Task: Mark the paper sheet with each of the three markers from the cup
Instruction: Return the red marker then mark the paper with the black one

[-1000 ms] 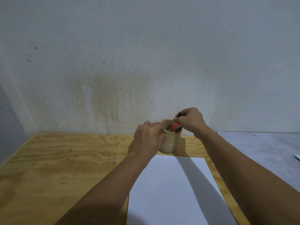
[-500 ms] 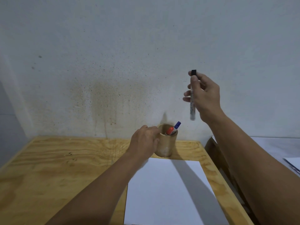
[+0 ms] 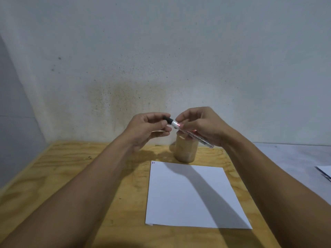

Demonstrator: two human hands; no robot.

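Note:
A black-capped marker with a white barrel is held slanting above the wooden cup. My right hand grips its barrel. My left hand pinches the black cap at its upper left end. The cup stands at the far edge of the white paper sheet, and my hands hide its mouth and whatever is inside. Two small marks, one red and one blue, show in the sheet's far left corner.
The plywood table meets a stained white wall at the back. A grey surface lies to the right, with paper at the frame's edge.
My right hand lifted the black-capped marker out of the cup, then brought it down in front of me. My left hand let go of the cup and took hold of the marker's cap.

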